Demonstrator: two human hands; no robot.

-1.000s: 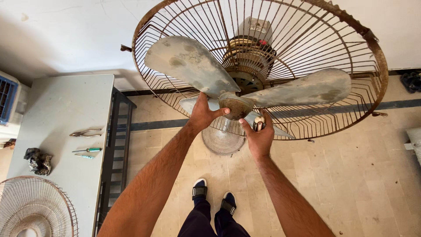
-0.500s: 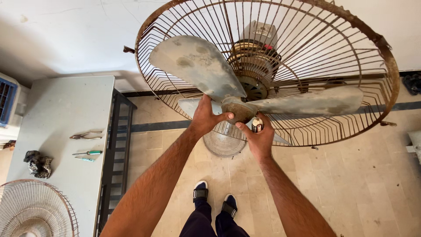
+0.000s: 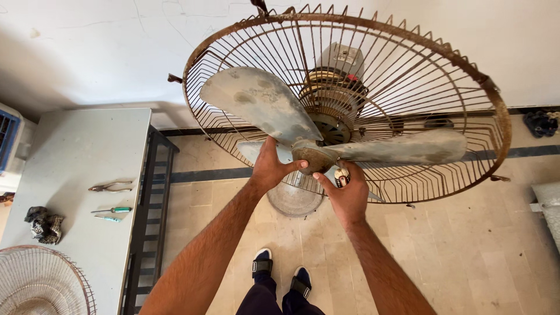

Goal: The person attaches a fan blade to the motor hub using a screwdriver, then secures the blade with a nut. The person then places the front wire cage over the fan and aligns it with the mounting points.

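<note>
2 hands point(image 3: 309, 181) on fan hub point(image 3: 312, 156)

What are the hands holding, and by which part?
Both hands grip the fan blade assembly at its central hub: left hand on the hub's left side, right hand beneath it. The right hand also pinches a small round part; its kind is unclear.

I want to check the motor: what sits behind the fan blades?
Behind the fan blades sit the rusty rear wire guard and, through it, the motor housing. The hub is partly covered by the left hand and right hand.
</note>
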